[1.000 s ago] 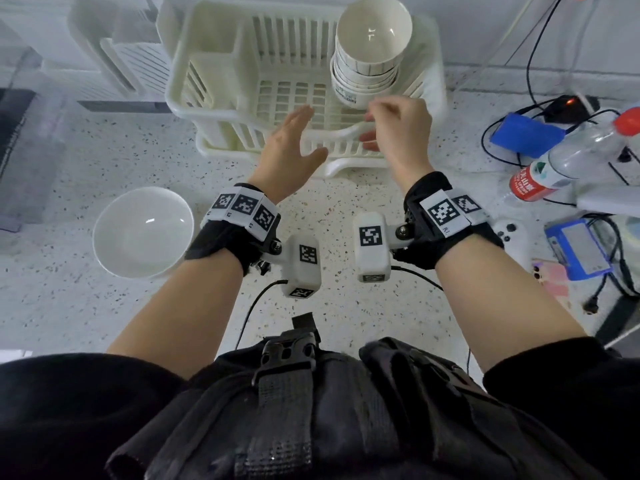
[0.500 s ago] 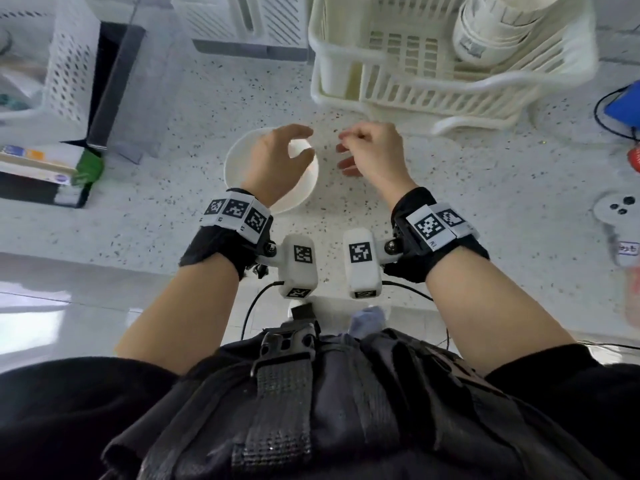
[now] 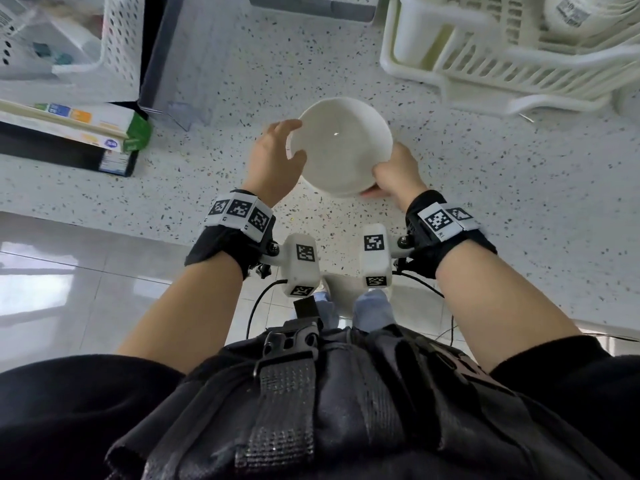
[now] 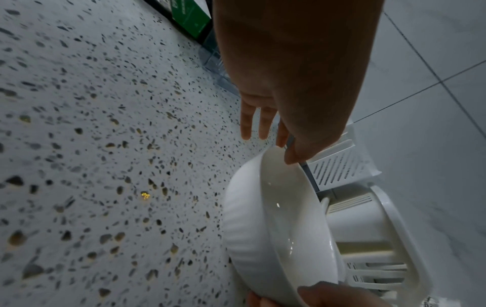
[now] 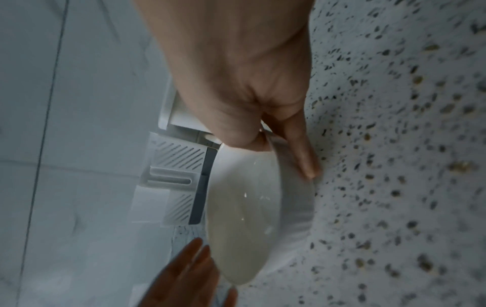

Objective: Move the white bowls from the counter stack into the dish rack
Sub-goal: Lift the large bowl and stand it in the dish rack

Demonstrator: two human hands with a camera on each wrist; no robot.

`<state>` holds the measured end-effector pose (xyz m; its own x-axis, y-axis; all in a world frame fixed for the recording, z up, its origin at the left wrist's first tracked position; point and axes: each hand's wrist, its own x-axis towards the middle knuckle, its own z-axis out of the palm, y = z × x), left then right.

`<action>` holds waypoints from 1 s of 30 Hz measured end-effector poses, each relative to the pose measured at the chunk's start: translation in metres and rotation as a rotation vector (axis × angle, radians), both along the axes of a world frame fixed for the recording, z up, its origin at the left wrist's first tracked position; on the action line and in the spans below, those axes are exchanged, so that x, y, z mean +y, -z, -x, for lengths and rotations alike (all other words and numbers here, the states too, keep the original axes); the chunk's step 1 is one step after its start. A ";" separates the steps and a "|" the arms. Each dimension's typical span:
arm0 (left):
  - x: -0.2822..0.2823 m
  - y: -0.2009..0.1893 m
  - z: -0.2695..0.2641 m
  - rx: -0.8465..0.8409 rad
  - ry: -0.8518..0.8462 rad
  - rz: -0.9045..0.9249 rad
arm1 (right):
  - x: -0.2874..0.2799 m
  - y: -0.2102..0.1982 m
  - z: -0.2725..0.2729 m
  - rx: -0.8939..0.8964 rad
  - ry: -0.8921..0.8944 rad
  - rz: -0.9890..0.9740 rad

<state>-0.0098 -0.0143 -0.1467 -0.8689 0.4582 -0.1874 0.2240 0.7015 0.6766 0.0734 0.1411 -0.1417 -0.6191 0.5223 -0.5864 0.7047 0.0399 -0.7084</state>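
One white bowl (image 3: 341, 147) is tilted just above the speckled counter (image 3: 485, 202), left of the cream dish rack (image 3: 485, 64). My right hand (image 3: 384, 171) grips its near right rim, thumb inside and fingers under the wall, as the right wrist view shows (image 5: 284, 153). My left hand (image 3: 294, 140) is at the bowl's left rim with straight fingers; in the left wrist view the left hand (image 4: 273, 143) has only its thumb tip at the rim of the bowl (image 4: 284, 228). A stack of white bowls (image 3: 571, 12) lies in the rack's far right corner.
A white perforated basket (image 3: 114, 36) and a grey tray (image 3: 166, 64) stand at the back left. Flat boxes (image 3: 86, 126) lie on a dark block at the left. The counter's front edge (image 3: 138, 233) drops to the tiled floor.
Both hands came back from the rack to the single bowl on the counter. My right hand has taken its rim and tipped it up; my left hand has reached its left side.
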 end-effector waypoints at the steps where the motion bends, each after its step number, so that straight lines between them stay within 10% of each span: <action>1: 0.001 0.000 0.001 0.002 0.005 -0.008 | 0.001 -0.002 0.001 0.000 0.024 0.001; 19: 0.128 -0.056 0.014 0.168 -0.097 -0.480 | 0.128 -0.099 -0.024 0.363 0.275 -0.076; 30: 0.234 -0.069 0.019 0.216 0.040 -0.291 | 0.240 -0.103 -0.007 0.527 0.462 0.049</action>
